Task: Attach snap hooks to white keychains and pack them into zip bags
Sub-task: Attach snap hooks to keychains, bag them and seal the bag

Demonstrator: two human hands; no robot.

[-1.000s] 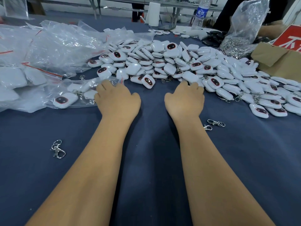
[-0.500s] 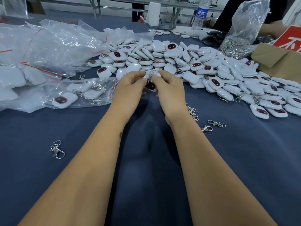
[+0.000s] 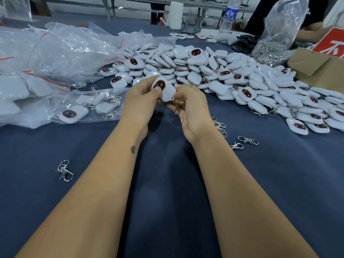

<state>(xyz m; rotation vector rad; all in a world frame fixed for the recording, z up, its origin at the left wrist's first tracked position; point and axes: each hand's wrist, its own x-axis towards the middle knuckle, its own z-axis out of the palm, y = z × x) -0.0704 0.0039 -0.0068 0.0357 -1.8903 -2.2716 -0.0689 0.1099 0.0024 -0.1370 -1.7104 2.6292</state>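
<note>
My left hand (image 3: 139,101) pinches a white keychain (image 3: 163,88) with a dark oval face, held above the blue cloth. My right hand (image 3: 191,107) is closed on a metal snap hook (image 3: 176,107) at the keychain's lower corner; most of the hook is hidden by my fingers. A big heap of white keychains (image 3: 214,71) spreads behind and to the right. Loose snap hooks lie on the cloth right of my wrist (image 3: 247,140) and at the left (image 3: 64,171). A zip bag (image 3: 89,107) with several keychains in it lies left of my hands.
Empty and filled clear bags (image 3: 55,53) pile up at the left. A cardboard box (image 3: 320,66) and a bag of metal hooks (image 3: 279,30) stand at the far right, beside another person's arm (image 3: 312,32). A water bottle (image 3: 229,15) stands at the back.
My hands came off the cloth, met at the heap's edge and lifted one keychain toward me. A few more hooks now show right of my wrist.
</note>
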